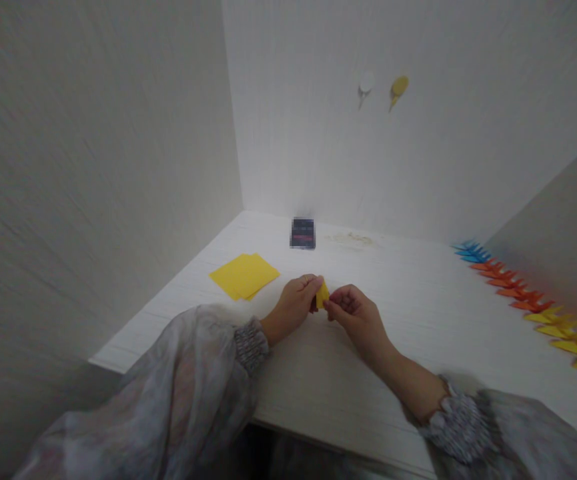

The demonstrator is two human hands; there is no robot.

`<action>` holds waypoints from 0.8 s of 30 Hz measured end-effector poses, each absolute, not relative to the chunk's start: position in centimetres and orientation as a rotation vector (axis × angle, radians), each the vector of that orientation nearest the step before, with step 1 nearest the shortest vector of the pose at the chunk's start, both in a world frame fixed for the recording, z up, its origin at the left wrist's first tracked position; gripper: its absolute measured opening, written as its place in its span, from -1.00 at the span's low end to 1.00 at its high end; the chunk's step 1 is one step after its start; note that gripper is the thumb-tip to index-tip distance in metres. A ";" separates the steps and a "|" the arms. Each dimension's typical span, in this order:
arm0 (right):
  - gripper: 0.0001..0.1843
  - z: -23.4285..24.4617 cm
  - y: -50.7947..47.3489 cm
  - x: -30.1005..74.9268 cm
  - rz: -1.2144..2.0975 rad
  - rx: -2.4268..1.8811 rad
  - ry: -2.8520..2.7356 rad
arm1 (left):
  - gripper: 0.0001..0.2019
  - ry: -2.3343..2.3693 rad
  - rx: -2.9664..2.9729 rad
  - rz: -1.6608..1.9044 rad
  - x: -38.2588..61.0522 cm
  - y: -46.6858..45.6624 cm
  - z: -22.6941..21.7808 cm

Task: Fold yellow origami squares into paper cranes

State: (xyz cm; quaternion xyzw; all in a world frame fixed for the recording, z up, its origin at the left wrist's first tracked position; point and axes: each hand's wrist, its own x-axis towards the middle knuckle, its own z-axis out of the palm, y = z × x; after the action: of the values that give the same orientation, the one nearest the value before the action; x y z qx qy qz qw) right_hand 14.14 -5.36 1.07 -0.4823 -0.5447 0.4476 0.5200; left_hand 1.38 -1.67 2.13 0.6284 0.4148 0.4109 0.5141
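One left hand [295, 299] and one right hand [355, 313] pinch a folded yellow paper [322, 295] between them over the bench [423, 300], seemingly mid-crease; the next fold likely calls for aligned edges. Yellow sheets [235, 276] lie left of both.

The fingers of the left hand [295, 300] and right hand [361, 317] meet at a small folded piece of yellow paper [322, 294], which fills the gap between them. To the right of the fingers, a broad stretch of bare white tabletop [428, 307] gives passage as far as a slanting row of spiky folded blue, orange and yellow paper pieces [513, 291]. Left of the fingers, two flat, overlapping yellow paper sheets [241, 275] lie low, easily passed above. Just beyond the fingers, a small dark rectangular object [303, 233], blurred, stands in the way; farther out, the pale upright back wall [313, 133] stops any reach. Nearer than the fingers, grey patterned sleeves [193, 380] flank a gap over the table.
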 end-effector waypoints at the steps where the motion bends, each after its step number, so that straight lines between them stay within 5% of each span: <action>1: -0.82 1.1 -5.4 14.2 1.090 -1.156 -1.296 | -0.64 1.009 1.524 0.993 1.4 -1.7 2.2; 24: -0.68 0.7 -5.0 15.2 1.205 -0.951 -1.164 | -0.75 0.755 1.277 0.811 1.3 -1.5 1.8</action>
State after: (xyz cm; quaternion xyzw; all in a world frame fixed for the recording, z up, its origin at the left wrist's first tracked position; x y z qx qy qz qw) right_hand 15.21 -5.03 0.70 -0.4053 -0.4960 0.5136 0.5709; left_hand 1.33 -1.51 1.77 0.5652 0.3340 0.3587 0.6636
